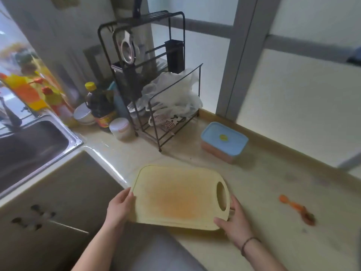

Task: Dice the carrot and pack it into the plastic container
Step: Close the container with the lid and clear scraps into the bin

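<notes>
Carrot (pixel 297 209) lies right of both hands gripping cutting board (pixel 175 196).

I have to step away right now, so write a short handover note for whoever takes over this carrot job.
Left hand grips the board's left edge; right hand grips its handle end. The board is bare, stained orange. The container sits behind it by the rack, lid on, orange showing through its wall. Orange scraps lie to the right. Dicing and packing look done. Left: probably wash the board, clear the scraps.
</notes>
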A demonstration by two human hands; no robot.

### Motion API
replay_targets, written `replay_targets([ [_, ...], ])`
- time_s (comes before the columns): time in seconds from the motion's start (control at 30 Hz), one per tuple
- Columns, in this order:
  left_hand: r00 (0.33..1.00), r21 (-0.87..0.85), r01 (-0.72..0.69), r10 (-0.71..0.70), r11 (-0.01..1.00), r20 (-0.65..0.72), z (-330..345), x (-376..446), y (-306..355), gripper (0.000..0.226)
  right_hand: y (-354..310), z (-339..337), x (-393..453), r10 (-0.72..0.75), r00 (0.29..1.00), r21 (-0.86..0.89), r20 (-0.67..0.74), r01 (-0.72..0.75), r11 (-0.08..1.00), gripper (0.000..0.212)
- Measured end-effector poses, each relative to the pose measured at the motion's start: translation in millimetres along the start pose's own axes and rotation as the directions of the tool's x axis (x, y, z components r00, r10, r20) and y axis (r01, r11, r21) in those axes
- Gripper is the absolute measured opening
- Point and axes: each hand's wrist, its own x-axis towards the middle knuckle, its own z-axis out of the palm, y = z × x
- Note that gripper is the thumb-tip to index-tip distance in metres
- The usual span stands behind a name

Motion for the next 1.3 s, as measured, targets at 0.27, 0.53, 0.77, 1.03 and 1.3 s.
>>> replay_targets([
  [0.27, 0.991, 0.136, -0.056, 0.071, 0.989, -0.110, 53, 21, 17, 0.047, -8, 4, 24, 0.014, 0.998, -0.212, -0.061, -0.026, 0.977, 0.103],
  [0.53, 0.975, 0.669, -0.187, 0.221, 0.719, 0.035, 58, 14, -4, 0.072, -15, -4, 24, -0.011, 0.995, -0.568, 0.095, 0.063, 0.821, 0.109],
  [0.77, 0.956, 0.727, -0.260, 0.273, 0.635, 0.104, 46, 10, -17, 0.070, -31, -6, 12, -0.093, 0.993, -0.726, 0.068, 0.113, 0.679, 0.090],
  [1.03, 0.957, 0.533, -0.196, 0.279, 0.823, -0.078, -35, -10, -68, 0.064, -62, 131, -33, -0.531, 0.729, -0.467, 0.432, 0.684, 0.560, 0.039],
  [1.3, 0.901, 0.271, 0.253, -0.125, 0.929, -0.414, -180, -45, -218, 0.057, -32, 332, -73, -0.138, 0.575, -0.431, 0.806, 0.731, 0.528, 0.046],
])
